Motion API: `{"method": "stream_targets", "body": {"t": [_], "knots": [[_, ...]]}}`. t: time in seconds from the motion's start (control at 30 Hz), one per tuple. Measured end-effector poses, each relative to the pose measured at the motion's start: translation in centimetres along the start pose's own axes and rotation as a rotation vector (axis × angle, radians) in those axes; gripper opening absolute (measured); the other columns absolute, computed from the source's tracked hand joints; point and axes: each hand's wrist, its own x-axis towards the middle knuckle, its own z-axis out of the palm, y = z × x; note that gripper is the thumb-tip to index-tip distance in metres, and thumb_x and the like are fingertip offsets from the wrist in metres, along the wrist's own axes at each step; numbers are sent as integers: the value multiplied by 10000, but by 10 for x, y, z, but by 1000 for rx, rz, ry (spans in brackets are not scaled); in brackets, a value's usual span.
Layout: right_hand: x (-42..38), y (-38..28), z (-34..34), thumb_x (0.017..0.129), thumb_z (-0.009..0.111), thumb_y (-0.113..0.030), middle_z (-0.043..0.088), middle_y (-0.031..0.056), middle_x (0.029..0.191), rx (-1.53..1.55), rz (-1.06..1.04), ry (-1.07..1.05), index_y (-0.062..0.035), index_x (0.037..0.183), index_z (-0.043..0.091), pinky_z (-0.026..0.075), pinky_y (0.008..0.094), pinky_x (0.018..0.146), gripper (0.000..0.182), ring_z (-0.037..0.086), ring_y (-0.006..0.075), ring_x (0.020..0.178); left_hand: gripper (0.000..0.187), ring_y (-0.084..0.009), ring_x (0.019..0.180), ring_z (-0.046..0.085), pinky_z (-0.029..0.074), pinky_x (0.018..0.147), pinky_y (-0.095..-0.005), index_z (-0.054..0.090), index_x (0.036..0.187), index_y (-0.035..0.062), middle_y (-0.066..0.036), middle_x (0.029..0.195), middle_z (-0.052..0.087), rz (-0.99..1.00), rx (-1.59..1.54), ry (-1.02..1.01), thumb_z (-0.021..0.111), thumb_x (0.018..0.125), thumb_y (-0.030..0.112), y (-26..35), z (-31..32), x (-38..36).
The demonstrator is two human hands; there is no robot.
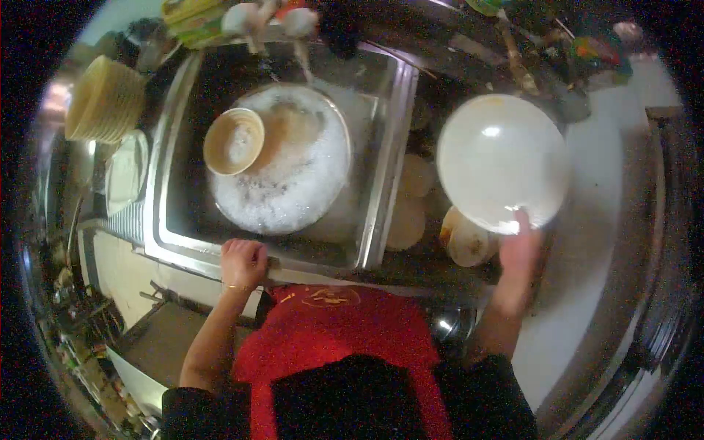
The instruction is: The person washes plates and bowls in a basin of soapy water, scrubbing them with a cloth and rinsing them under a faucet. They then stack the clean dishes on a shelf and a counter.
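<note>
Probably slick and breakable, the plate (501,161) wants a firm rim pinch. Right hand (518,253) grasps its near rim; left hand (245,262) curled by sink (387,161), can't tell if gripping.

At the left we see a stack of bowls (106,100), with a pale dish (126,174) just beside it. Along the top edge we make out a yellow-green item (193,22), too blurred to name.
</note>
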Motion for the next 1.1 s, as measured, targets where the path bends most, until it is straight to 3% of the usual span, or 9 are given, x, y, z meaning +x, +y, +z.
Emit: {"method": "stream_targets", "body": {"t": [0.07, 0.13, 0.43, 0.6, 0.67, 0.77, 0.93, 0.97, 1.1], "knots": [[-18, 23, 54, 800, 534, -52, 474, 149, 1173, -145, 108, -52, 14, 1232, 376, 443, 430, 860, 465, 494, 295, 1059, 71, -266, 725, 570, 399, 796, -395, 599, 684, 100, -71, 702, 605, 21, 46, 14, 613, 699, 167, 8, -13, 2], [-35, 62, 119, 803, 499, -55, 465, 165, 1186, 341, 259, -289, 8, 1240, 360, 436, 494, 839, 463, 473, 326, 1076, 60, -267, 717, 568, 399, 807, -403, 599, 680, 106, -69, 700, 606, 37, 32, 12, 616, 694, 162, 2, -9, -1], [-38, 237, 281, 761, 523, -62, 549, 154, 1058, -46, 238, -603, 23, 1151, 452, 523, 363, 664, 405, 592, 275, 850, 44, -260, 725, 568, 407, 828, -401, 597, 690, 113, -59, 721, 616, 92, -117, 215, 614, 690, 153, -23, 21, -6], [-29, 162, 210, 799, 584, -130, 576, 94, 1000, 19, 424, -803, -15, 1123, 502, 509, 291, 637, 354, 589, 195, 774, 42, -255, 722, 565, 414, 810, -398, 592, 700, 105, -61, 733, 612, 103, -42, 171, 613, 693, 141, -21, 24, -5], [15, 169, 164, 830, 583, -189, 594, 68, 913, -158, -184, -739, -46, 1078, 551, 495, 258, 622, 288, 576, 142, 770, 27, -259, 715, 560, 415, 779, -392, 594, 710, 100, -61, 744, 613, 92, 190, -10, 605, 698, 121, -31, 32, -3], [65, 142, 73, 845, 561, -193, 602, 50, 878, -435, -210, -406, -59, 1033, 584, 472, 226, 601, 232, 567, 112, 772, 21, -273, 694, 548, 409, 716, -392, 587, 700, 95, -69, 714, 598, 106, 187, 8, 595, 708, 113, -23, 24, -1], [172, 188, -89, 731, 622, -192, 616, 125, 954, -1082, -175, 17, -80, 1024, 611, 467, 322, 758, 314, 589, 230, 859, 80, -297, 695, 532, 399, 700, -401, 583, 692, 79, -96, 711, 583, 91, 69, 130, 591, 724, 152, 14, -1, 7], [182, 190, -108, 710, 630, -202, 618, 138, 946, -1141, -200, 28, -84, 1029, 608, 466, 338, 759, 341, 594, 252, 862, 98, -297, 696, 528, 394, 705, -404, 586, 698, 73, -98, 713, 583, -107, 153, -96, 583, 736, 164, -10, 15, 2], [228, 220, -158, 684, 627, -213, 617, 162, 962, -1447, -39, 53, -105, 1074, 584, 458, 375, 779, 407, 593, 307, 897, 121, -307, 714, 524, 388, 712, -408, 591, 713, 59, -108, 721, 586, -219, 257, -209, 565, 758, 168, 3, 8, 12]]}}
